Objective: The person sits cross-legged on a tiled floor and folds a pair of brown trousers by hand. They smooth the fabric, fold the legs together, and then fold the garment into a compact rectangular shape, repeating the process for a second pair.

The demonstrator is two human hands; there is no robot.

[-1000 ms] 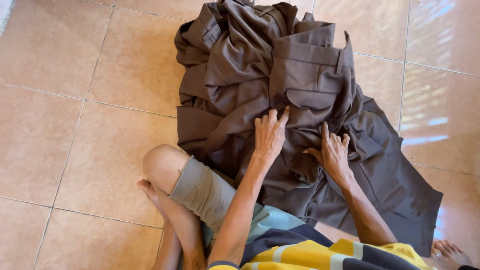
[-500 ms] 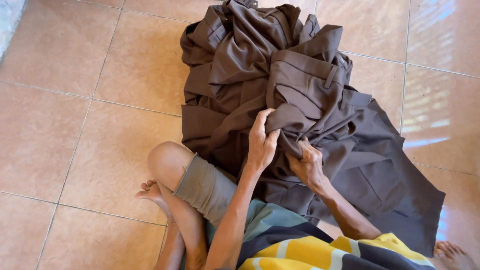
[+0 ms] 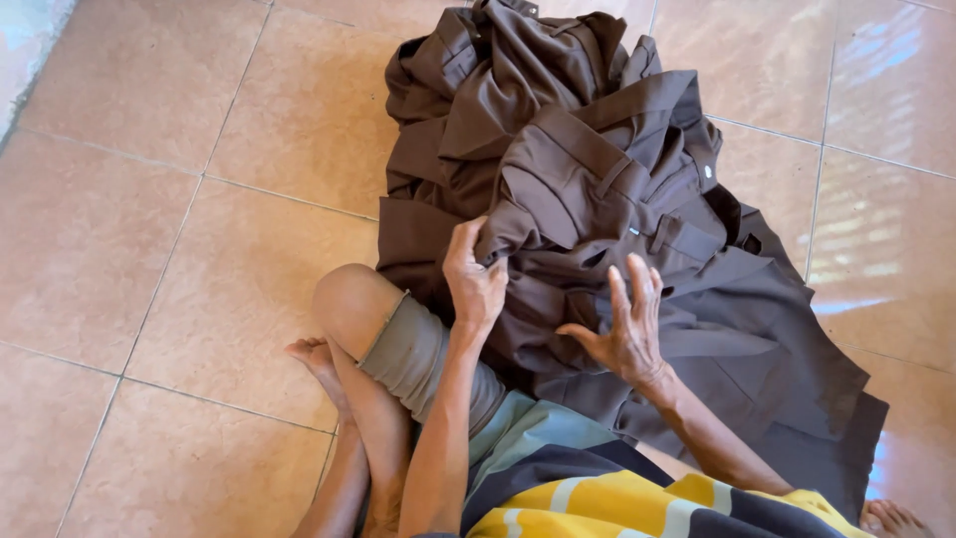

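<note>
A heap of dark brown trousers [image 3: 558,149] lies on the tiled floor in front of me, with waistbands, pockets and belt loops showing. My left hand [image 3: 474,279] pinches a fold of the top pair of brown trousers [image 3: 573,189] and lifts its edge. My right hand [image 3: 627,324] hovers just over the cloth to the right, fingers spread, holding nothing. A flatter grey-brown garment [image 3: 787,369] spreads out at the lower right under the heap.
I sit on orange floor tiles [image 3: 179,199] with my bent left knee [image 3: 349,299] against the heap and a foot [image 3: 309,354] tucked under. My yellow and dark striped shirt [image 3: 617,498] fills the bottom edge. A pale wall base [image 3: 25,40] runs at the upper left.
Both hands first pressed flat on the heap, then gripped a bunch of cloth. Now the right hand has let go and spread open while the left still holds the fold.
</note>
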